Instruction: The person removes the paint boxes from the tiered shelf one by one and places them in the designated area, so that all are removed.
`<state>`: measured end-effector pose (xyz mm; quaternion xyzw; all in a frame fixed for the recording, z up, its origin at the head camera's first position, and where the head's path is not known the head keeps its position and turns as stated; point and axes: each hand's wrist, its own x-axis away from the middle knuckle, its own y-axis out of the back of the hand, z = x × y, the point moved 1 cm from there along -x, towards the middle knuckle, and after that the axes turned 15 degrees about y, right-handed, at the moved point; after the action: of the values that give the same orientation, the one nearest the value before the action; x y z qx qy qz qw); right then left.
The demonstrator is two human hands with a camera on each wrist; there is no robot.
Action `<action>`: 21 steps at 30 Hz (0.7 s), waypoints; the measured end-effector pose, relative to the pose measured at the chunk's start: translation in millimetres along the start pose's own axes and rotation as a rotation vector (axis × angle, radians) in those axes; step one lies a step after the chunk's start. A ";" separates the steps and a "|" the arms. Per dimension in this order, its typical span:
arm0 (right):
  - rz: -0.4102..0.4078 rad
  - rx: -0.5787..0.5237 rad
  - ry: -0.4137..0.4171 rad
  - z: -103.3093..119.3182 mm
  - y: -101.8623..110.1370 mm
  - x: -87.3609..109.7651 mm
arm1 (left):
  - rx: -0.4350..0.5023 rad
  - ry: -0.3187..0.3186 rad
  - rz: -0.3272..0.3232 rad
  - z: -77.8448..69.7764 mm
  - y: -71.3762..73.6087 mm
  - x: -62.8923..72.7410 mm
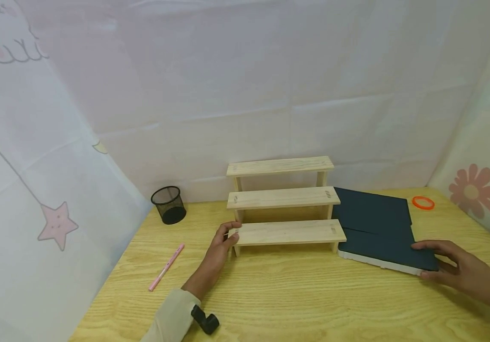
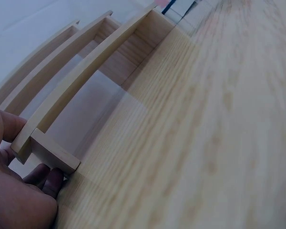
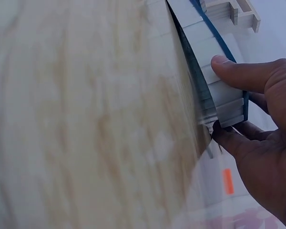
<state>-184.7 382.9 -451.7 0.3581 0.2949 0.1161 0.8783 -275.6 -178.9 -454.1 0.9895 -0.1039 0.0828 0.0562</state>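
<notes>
A three-tier wooden step rack (image 1: 287,232) stands at the middle of the table. My left hand (image 1: 221,244) grips the left end of its lowest shelf, thumb on top; in the left wrist view its fingers curl round beside the short leg (image 2: 55,151). Right of the rack lies a dark blue book (image 1: 386,247) with white page edges, partly over another flat dark blue piece (image 1: 370,209). My right hand (image 1: 454,266) holds its near right corner. The right wrist view shows the thumb (image 3: 229,69) against the page edges and other fingers around the corner.
A black mesh pen cup (image 1: 169,205) stands at the back left, with a pink pen (image 1: 166,267) in front of it. An orange ring (image 1: 423,203) lies behind the book on the right. Pale cloth (image 1: 245,85) hangs close behind and along both sides.
</notes>
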 end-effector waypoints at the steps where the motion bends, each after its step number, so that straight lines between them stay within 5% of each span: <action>1: -0.001 0.003 0.012 -0.7 -0.6 0.0 | 0.000 -0.001 -0.001 -0.3 0.2 0.6; 14: 0.012 -0.047 0.069 -5.3 -8.1 -3.9 | 0.005 0.001 0.001 0.8 1.8 0.6; 21: 0.068 0.191 0.024 2.2 4.4 -10.9 | 0.008 -0.015 -0.047 -1.0 -2.6 -1.6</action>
<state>-192.1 380.3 -442.7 0.4485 0.3026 0.1216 0.8322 -276.7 -176.0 -453.6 0.9925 -0.0807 0.0745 0.0533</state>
